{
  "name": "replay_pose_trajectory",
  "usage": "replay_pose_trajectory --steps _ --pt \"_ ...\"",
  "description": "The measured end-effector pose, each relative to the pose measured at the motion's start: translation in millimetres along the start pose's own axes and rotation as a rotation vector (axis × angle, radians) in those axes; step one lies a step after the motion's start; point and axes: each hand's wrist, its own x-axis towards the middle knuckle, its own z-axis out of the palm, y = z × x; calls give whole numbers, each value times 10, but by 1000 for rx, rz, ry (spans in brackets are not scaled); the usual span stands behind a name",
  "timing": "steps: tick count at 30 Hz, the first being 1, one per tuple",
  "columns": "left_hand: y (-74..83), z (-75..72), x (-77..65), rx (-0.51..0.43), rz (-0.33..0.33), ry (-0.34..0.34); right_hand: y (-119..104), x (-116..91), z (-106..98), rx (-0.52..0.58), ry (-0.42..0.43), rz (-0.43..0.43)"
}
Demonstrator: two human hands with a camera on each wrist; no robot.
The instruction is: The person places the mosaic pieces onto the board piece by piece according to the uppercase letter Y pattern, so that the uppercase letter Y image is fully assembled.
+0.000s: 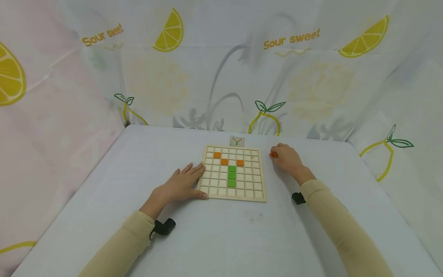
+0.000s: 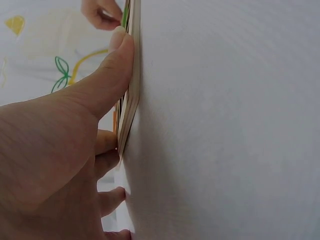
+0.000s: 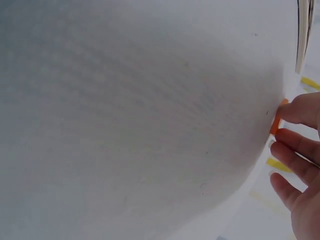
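A square wooden grid board lies flat on the table. Three orange tiles and three green tiles fill some of its cells, the green ones in a vertical row. My left hand rests at the board's left side, thumb at the near left corner and extended fingers against the edge. To the right of the board, my right hand pinches an orange tile between thumb and fingers, at the tabletop. In the head view that tile is mostly hidden by the fingers.
Just beyond the board's far edge is a small pattern card with a coloured grid. The white-covered table meets a lemon-print cloth backdrop at the back and sides. Each wrist carries a black camera.
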Motion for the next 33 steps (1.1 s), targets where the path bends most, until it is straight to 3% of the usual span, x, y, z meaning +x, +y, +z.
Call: replay_pose_trajectory --steps 9,33 --pt "-8 -4 6 -1 -4 -6 5 14 60 2 53 -16" --pt "3 -16 1 2 0 -5 -22 28 54 42 23 -35"
